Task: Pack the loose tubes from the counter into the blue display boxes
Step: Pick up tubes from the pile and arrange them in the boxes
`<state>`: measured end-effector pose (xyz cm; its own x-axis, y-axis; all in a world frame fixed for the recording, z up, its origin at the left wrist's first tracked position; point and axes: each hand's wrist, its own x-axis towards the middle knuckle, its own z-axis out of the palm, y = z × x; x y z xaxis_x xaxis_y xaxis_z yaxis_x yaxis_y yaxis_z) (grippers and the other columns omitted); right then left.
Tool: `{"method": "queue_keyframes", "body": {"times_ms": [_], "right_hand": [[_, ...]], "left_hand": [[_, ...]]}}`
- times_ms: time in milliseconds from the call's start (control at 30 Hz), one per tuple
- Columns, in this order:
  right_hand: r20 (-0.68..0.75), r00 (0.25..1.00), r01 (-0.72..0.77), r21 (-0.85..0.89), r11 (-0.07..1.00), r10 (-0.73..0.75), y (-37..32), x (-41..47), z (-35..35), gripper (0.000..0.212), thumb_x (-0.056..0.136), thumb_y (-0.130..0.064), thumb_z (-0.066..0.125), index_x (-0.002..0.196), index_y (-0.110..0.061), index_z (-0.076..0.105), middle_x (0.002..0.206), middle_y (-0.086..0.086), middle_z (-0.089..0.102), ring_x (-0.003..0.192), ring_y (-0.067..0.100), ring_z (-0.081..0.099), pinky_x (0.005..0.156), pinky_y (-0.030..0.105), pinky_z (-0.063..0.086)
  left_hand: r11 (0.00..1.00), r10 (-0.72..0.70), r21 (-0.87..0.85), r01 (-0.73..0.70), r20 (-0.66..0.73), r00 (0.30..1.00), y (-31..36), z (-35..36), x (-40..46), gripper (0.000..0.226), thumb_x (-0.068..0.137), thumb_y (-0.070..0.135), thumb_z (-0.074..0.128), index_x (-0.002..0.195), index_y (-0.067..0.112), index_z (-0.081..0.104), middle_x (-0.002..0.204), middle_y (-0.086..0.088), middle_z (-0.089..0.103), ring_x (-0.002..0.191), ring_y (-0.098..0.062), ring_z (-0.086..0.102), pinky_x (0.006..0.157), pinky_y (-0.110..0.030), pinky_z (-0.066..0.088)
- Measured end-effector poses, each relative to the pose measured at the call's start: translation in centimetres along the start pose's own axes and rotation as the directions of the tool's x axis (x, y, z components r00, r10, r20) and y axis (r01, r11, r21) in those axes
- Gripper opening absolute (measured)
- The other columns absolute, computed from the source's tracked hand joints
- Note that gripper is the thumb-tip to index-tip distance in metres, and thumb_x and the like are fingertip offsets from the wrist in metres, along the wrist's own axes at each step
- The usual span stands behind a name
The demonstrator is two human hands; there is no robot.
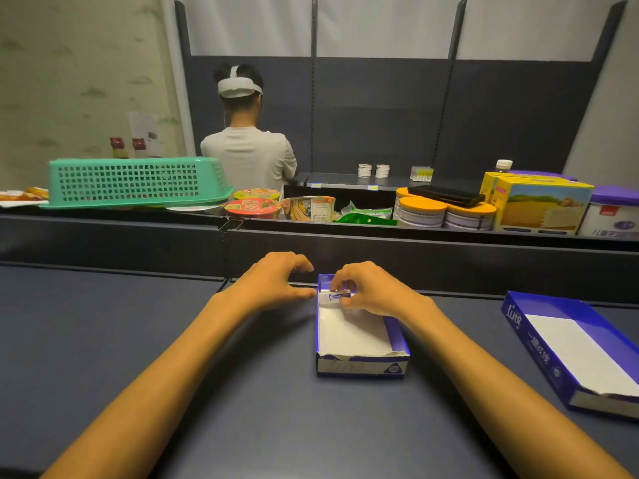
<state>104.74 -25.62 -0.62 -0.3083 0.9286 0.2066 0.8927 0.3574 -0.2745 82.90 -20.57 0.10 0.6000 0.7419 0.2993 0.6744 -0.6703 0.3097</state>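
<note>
- A small white tube (334,297) lay at the far end of the blue box (397,335) in the middle of the counter (138,340), just inside its far wall.
- The right hand (371,292) pinched the tube between curled fingertips and thumb, reaching in over the box's right side.
- To seat it well, the tube probably needed laying flat and square against the far wall, so later tubes could line up beside it.
- The left hand (276,281) held nothing; its fingers were loosely curled, the thumb touching the box's far left corner, seemingly steadying it.
- A second blue box (518,319) sat well apart on the right, only its white lining visible inside.
</note>
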Motion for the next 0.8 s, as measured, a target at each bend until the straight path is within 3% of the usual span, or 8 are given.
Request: {"method": "queue_keyframes", "body": {"times_ms": [333, 567, 800], "right_hand": [[-0.013, 1.000, -0.021, -0.104, 0.994, 0.020, -0.10, -0.05, 0.61, 0.028, 0.086, -0.027, 0.071, 0.114, -0.024, 0.066, 0.113, -0.002, 0.061, 0.099, 0.014, 0.057, 0.082, 0.027, 0.052], [0.010, 0.999, -0.039, -0.128, 0.991, 0.040, -0.16, 0.06, 0.61, 0.029, 0.089, -0.027, 0.068, 0.118, -0.024, 0.066, 0.113, 0.000, 0.062, 0.098, 0.013, 0.057, 0.076, 0.019, 0.043], [-0.008, 0.999, -0.043, -0.187, 0.981, 0.042, -0.44, 0.14, 0.68, 0.031, 0.090, -0.029, 0.067, 0.120, -0.023, 0.063, 0.119, 0.000, 0.061, 0.106, 0.017, 0.058, 0.083, 0.024, 0.048]], "left_hand": [[1.000, -0.003, -0.006, 0.003, 0.034, 0.999, 0.05, 0.14, -0.21, 0.052, 0.080, 0.047, 0.071, 0.125, 0.026, 0.056, 0.124, 0.005, 0.060, 0.111, -0.009, 0.056, 0.094, -0.033, 0.051], [1.000, -0.014, 0.015, 0.013, 0.025, 1.000, -0.03, -0.06, -0.26, 0.051, 0.081, 0.046, 0.071, 0.126, 0.027, 0.056, 0.124, 0.005, 0.060, 0.110, -0.008, 0.056, 0.095, -0.033, 0.051], [0.999, -0.033, 0.033, 0.032, 0.027, 0.999, -0.26, -0.20, -0.64, 0.050, 0.082, 0.045, 0.071, 0.126, 0.028, 0.055, 0.125, 0.005, 0.060, 0.110, -0.009, 0.056, 0.095, -0.033, 0.051]]}}
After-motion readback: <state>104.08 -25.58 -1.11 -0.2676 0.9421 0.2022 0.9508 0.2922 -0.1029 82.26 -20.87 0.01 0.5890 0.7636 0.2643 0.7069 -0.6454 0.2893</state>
